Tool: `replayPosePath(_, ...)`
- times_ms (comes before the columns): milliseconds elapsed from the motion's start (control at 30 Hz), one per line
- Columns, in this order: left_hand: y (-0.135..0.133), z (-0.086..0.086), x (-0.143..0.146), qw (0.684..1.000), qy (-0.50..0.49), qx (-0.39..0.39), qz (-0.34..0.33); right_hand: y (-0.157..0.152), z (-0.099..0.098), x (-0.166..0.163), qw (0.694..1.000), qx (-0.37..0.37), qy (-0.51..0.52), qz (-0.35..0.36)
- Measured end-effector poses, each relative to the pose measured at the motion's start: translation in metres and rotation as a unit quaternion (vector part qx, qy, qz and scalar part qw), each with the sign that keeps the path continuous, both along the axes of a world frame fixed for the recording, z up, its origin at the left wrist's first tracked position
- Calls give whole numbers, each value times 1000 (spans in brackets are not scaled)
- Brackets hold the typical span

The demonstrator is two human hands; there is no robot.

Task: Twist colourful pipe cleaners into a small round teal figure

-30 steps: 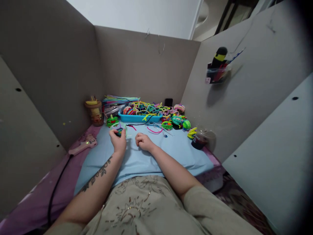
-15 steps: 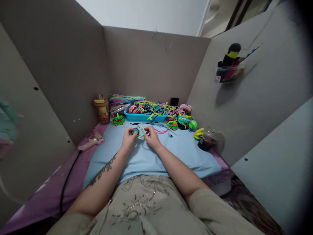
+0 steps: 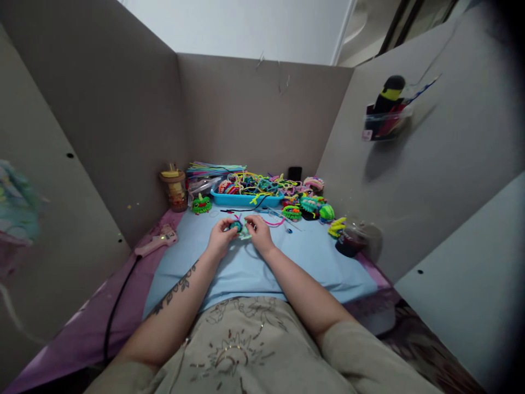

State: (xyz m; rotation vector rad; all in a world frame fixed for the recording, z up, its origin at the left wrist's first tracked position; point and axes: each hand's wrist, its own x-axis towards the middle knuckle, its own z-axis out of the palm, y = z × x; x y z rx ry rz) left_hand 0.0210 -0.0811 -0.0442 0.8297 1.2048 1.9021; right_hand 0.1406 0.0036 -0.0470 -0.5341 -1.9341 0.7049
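Observation:
Over the blue cloth, my left hand point(image 3: 222, 236) is closed around a small fuzzy teal-and-blue pipe-cleaner piece point(image 3: 235, 225), with purple tips sticking up from it. Right beside it, my right hand point(image 3: 259, 233) pinches a mint-green pipe cleaner point(image 3: 245, 235) that touches or joins the teal piece; the exact join is too small to make out. Just beyond my right hand, a bright pink pipe cleaner point(image 3: 275, 223) lies curved on the cloth. Scissors point(image 3: 274, 212) with bluish handles rest behind it.
A blue tray point(image 3: 246, 200) heaped with pipe-cleaner pieces stands at the back. Finished fuzzy figures flank it, including a green one point(image 3: 201, 205). A pink glue gun point(image 3: 158, 242) with a black cord lies left. Two drink cups point(image 3: 175, 191) point(image 3: 348, 245) stand at the sides.
The view has tilted and shifted slightly, so the scene sits a little lower and further right. My hands have drawn a bit closer together around the fuzzy piece.

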Motion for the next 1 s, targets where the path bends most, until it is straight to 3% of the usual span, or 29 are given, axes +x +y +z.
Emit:
replayPosePath(367,0,-1,0,999,-30,14,-20,3,-3,-1,997,67,-34,11)
replayPosePath(567,-2,-1,1,1000,-9,3,-23,2,-3,-1,998,55,-21,13)
replayPosePath(1000,-3,1,-5,990,-106,-19,-89,5,-2,2,996,76,-51,17)
